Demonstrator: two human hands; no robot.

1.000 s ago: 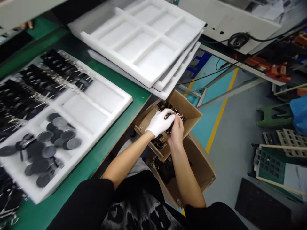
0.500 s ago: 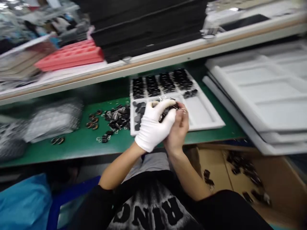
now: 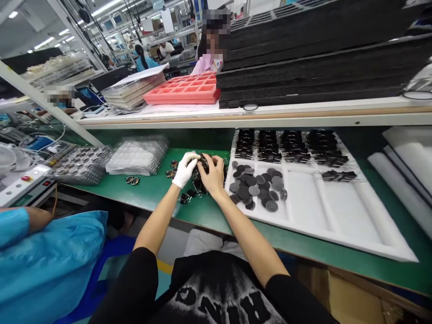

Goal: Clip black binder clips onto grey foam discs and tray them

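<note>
My left hand [image 3: 186,170], in a white glove, has its fingertips closed at a small dark piece whose kind I cannot make out. My bare right hand [image 3: 213,174] meets it from the right, its fingers curled over the same dark piece. Both are above a pile of black binder clips [image 3: 199,186] on the green table. Two loose binder clips [image 3: 186,196] lie at the pile's near edge. Several ring-shaped parts [image 3: 169,173] sit left of the glove. Right of my hands, black and grey discs [image 3: 251,182] fill one compartment of a white tray [image 3: 303,223].
Binder clips in rows [image 3: 293,146] occupy the tray's back compartments. To the left are clear plastic trays [image 3: 135,155] and two more rings [image 3: 132,180]. A shelf edge [image 3: 202,121] crosses above the table. A co-worker's blue sleeve [image 3: 50,261] is at lower left.
Both hands have moved left, from over the white tray to over the pile of binder clips. The dark clips seen between them before no longer show there. The view has swung and risen.
</note>
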